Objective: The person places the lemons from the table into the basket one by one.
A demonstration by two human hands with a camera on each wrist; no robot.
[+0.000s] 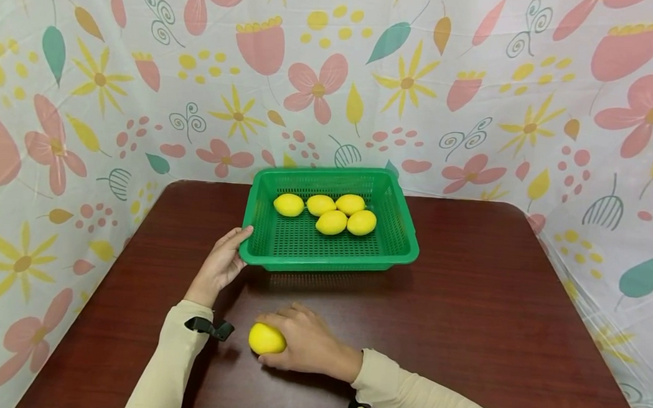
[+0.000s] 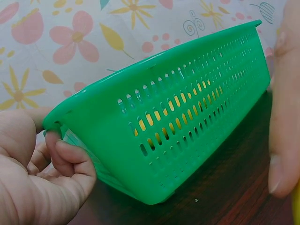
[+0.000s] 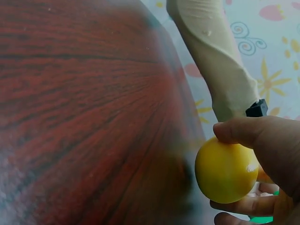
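Observation:
My left hand (image 1: 223,265) grips the near left corner of a green perforated plastic basket (image 1: 328,263). In the left wrist view the fingers (image 2: 70,159) curl under the basket's rim. Several yellow lemons (image 1: 331,222) lie inside the basket, grouped toward its back and middle. In front of the basket, my right hand (image 1: 309,340) holds another yellow lemon (image 1: 266,339) between thumb and fingers, close over the table. The right wrist view shows this lemon (image 3: 226,169) pinched with the thumb on one side and fingers on the other.
The dark reddish-brown wooden table (image 1: 482,313) has rounded far corners. A white cloth (image 1: 404,127) printed with flowers and leaves hangs behind it and along both sides. Black straps (image 1: 209,328) are worn at the wrists over cream sleeves (image 1: 174,357).

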